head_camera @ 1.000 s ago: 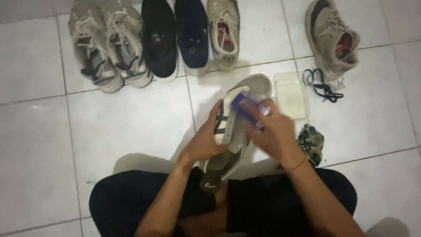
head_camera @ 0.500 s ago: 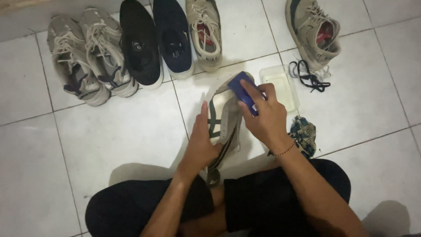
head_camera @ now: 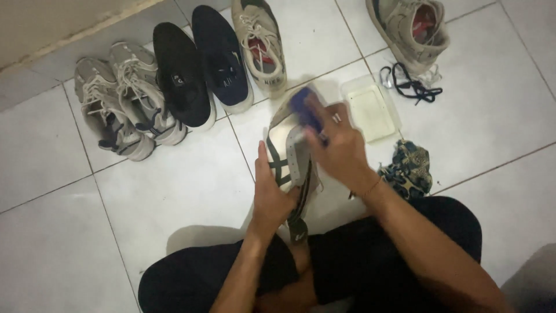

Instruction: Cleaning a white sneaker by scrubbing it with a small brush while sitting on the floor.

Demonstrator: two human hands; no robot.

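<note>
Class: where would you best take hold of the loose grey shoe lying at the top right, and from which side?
Probably by the heel collar of the grey shoe, coming from above: its mouth faces up and open, with bare tile around it.

Over the last second my right hand point(head_camera: 339, 148) has slid the blue brush point(head_camera: 304, 110) along the white shoe point(head_camera: 286, 156), from its middle out toward the toe and now partway back. My left hand point(head_camera: 271, 194) has shifted its grip lower, toward the heel. My head has drifted too, so the row of shoes sits further right in view.
</note>
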